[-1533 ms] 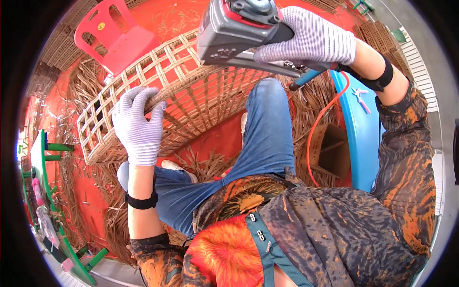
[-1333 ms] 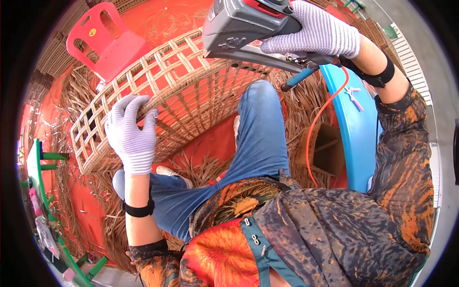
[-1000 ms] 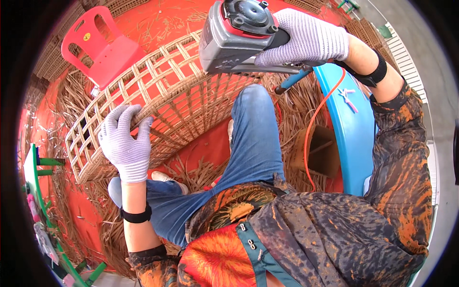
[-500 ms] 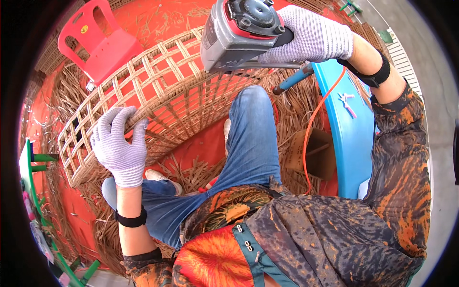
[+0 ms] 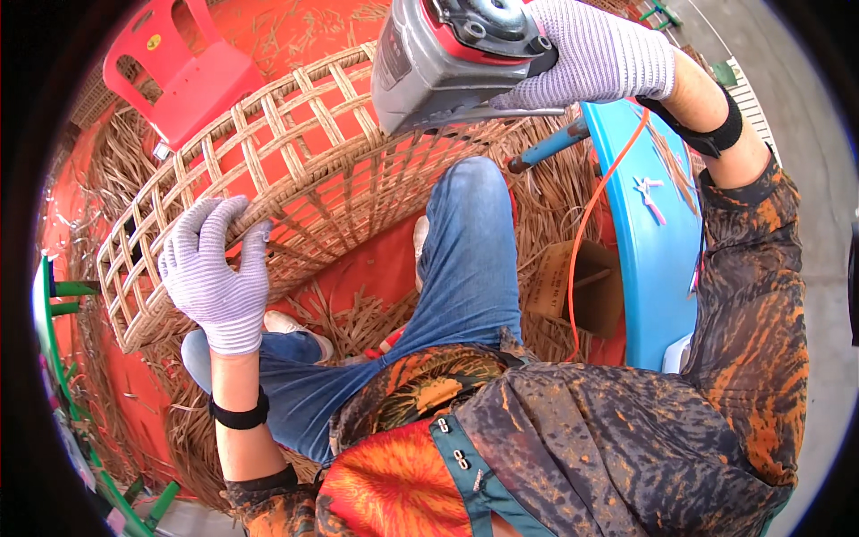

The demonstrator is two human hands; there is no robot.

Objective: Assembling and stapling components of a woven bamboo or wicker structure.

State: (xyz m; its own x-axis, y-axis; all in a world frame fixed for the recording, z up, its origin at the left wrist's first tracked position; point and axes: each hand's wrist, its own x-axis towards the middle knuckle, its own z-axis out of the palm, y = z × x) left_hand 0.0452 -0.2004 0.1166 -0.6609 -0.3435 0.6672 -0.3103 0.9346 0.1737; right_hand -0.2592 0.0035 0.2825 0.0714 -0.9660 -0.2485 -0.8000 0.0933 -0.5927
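Note:
A grey pneumatic nail gun with a red band and a black cap is in my right hand, gloved in striped white knit. Its nose hides behind its body, at the far rim of a large woven basket with an open lattice; whether it touches the rim cannot be seen. My left hand, in a matching glove, grips the basket's near-left edge, fingers over the rim and thumb beside it. The basket lies tilted across the front of my knees.
An orange air hose runs down past a blue stool, on which lie small pink-handled pliers. A cardboard box sits on the floor among dry strips. At the upper left stands a red plastic chair.
The nail gun, with my right hand, has shifted slightly upward in view. My left hand and the basket's left end have moved a little left. Both grips stay the same.

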